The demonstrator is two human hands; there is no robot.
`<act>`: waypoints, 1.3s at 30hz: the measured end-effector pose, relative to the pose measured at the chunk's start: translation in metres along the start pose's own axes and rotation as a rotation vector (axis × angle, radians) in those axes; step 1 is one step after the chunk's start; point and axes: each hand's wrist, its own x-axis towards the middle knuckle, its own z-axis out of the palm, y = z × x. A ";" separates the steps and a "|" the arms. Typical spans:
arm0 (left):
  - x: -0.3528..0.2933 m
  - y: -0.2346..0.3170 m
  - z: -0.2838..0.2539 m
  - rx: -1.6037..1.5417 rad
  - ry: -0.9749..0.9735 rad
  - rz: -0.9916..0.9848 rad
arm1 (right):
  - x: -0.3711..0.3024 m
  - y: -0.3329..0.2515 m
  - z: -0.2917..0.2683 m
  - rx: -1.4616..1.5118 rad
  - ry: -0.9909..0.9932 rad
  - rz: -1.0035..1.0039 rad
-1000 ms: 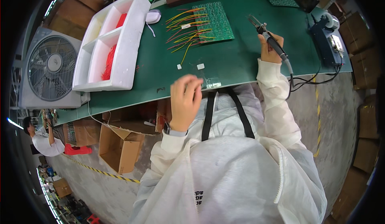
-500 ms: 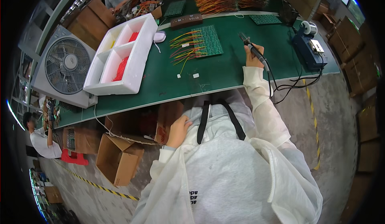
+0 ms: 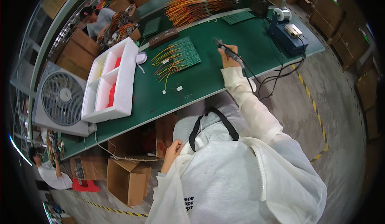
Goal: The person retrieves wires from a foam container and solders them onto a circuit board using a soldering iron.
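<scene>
My right hand [image 3: 229,56], raised over the green worktop, is closed around the handle of a soldering iron [image 3: 236,58] with its tip pointing to the far left. To the left of the tip lies a green circuit board panel [image 3: 190,52]. Orange and yellow wires [image 3: 165,58] run off its left side. Two small white pieces, one a white block [image 3: 179,88], lie nearer the table edge. Down at my lap, my left hand [image 3: 172,154] rests against my clothing with its fingers curled; whatever they hold, if anything, is hidden.
A white foam box [image 3: 127,91] with red and yellow parts stands left, beside a fan [image 3: 62,97]. Wire bundles [image 3: 188,9] lie at the back. A blue soldering station [image 3: 286,35] with a solder spool stands right; its cables hang over the edge. Two people work at far left.
The whole view has shifted and tilted. My left hand has slid down my lap toward the jacket, its fingers more curled. My right hand still holds the soldering iron over the table.
</scene>
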 end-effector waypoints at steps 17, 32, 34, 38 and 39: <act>-0.016 -0.037 0.016 -0.217 0.044 -0.058 | -0.002 -0.009 -0.005 0.025 -0.046 0.010; 0.005 -0.010 0.007 -0.047 -0.099 -0.115 | 0.000 -0.007 -0.009 -0.001 -0.043 0.075; 0.008 0.002 0.004 -0.046 -0.133 -0.120 | 0.001 -0.007 -0.007 0.054 -0.013 0.051; 0.013 -0.005 0.003 -0.154 -0.141 -0.146 | 0.001 -0.012 -0.007 0.089 -0.045 0.081; 0.012 -0.014 0.005 -0.161 -0.142 -0.144 | 0.000 -0.008 -0.009 0.078 -0.046 0.077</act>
